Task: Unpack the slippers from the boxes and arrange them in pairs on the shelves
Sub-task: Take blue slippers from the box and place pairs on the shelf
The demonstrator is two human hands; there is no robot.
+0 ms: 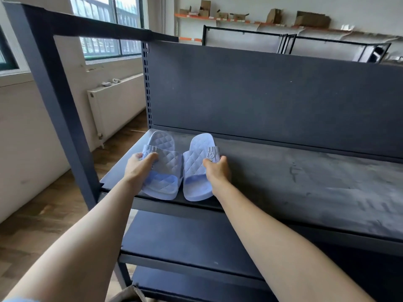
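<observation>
While both hands are on the slippers, here's how it looks: the left hand (139, 168) has its fingers curled over the outer edge of the left slipper (168, 163), gripping it at the strap. The right hand (218, 168) does the same on the right slipper (195, 164), fingers wrapped round the outer side of the strap, right next to a little bunny badge (210, 155). Both slippers are pale lilac-blue with a quilted diamond pattern on strap and footbed.

They sit side by side on the shelf (305, 182) of a dark grey metal rack, way over at its left end, lying front to back with the near ends right at the shelf's front lip. Their inner edges are just beside each other, maybe touching, can't really tell. I also can't tell if the soles are fully down on the shelf or a hair off it.

That shelf looks dusty and scuffed out to the right. Behind it stands the rack's back panel (261, 94), with a slotted upright (148, 83) at its left edge. A lower shelf (185, 243) shows under the arms, and a bit of cardboard (128, 293) pokes in at the bottom of the view.

Off to the left there's a wood floor (43, 214) and a white radiator (117, 105) under a window (104, 25). Far back on the wall, an orange shelf (196, 16) carries a few brown cardboard boxes (311, 19).
</observation>
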